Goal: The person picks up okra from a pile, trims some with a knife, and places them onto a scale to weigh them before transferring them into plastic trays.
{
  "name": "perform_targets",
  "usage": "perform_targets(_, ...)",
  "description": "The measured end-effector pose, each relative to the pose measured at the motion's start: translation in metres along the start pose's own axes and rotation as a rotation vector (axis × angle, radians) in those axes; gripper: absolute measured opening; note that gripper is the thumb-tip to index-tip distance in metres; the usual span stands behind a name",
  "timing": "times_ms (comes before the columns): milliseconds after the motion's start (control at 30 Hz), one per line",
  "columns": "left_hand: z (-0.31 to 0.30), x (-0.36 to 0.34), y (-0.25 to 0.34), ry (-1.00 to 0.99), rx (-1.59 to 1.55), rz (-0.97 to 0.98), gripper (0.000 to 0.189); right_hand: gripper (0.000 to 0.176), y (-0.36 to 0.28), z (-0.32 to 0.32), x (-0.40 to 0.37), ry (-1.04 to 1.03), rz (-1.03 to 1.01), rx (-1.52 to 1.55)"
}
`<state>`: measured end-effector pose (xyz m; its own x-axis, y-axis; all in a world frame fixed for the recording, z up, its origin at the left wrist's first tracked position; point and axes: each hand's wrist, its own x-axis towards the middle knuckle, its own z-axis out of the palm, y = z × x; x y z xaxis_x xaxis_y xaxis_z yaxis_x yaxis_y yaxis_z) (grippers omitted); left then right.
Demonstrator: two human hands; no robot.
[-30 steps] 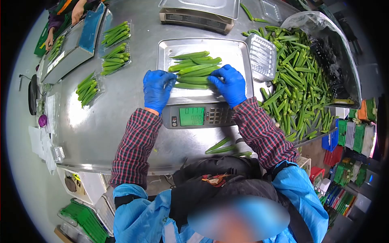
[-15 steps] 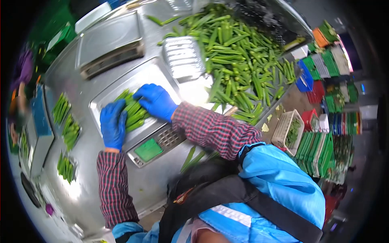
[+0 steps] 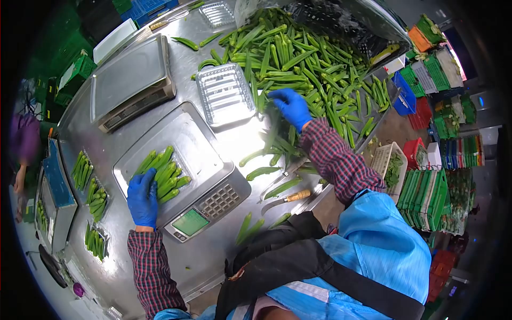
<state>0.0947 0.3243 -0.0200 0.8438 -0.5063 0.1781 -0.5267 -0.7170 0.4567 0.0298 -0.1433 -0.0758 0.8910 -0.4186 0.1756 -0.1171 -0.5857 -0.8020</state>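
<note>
Okra pods (image 3: 166,173) lie in a clear plastic tray on the steel pan of a digital scale (image 3: 205,144). My left hand (image 3: 143,198), in a blue glove, is closed at the near left side of this okra, thumb against the pods. My right hand (image 3: 292,108), also gloved in blue, is at the left edge of a large okra pile (image 3: 314,69). Its fingers are apart and point left, near an upright-facing, unfilled clear tray (image 3: 226,96). Below that hand some okra (image 3: 277,140) is smeared by motion.
A second scale (image 3: 130,80) stands behind. Filled okra trays (image 3: 96,200) are in a row at the left. A curved knife with a wooden handle (image 3: 297,196) lies near loose pods. Crates (image 3: 421,200) are stacked at right; a person (image 3: 24,136) is at far left.
My right hand has left the okra on the scale and moved right to the pile. My left hand stays at the tray. The view has shifted, and the knife now shows.
</note>
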Motion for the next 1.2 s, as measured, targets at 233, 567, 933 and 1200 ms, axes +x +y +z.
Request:
perform_targets(233,0.0,0.004,-0.004,-0.067,0.025,-0.006,0.033,0.026,0.015,-0.018,0.092,-0.022,-0.344,-0.586)
perform_targets(567,0.002,0.005,-0.002,-0.085,-0.07,-0.071,0.035,0.041,0.051,-0.02,0.158,0.281,-0.019,-0.556)
perform_targets(933,0.001,0.008,-0.002,-0.144,-0.173,-0.119,0.036,0.03,0.05,-0.021,0.138,0.18,-0.033,-0.156)
perform_targets(1200,-0.017,0.017,0.013,-0.082,-0.123,-0.007,0.039,0.021,0.034,-0.138,0.085,0.207,0.126,0.279)
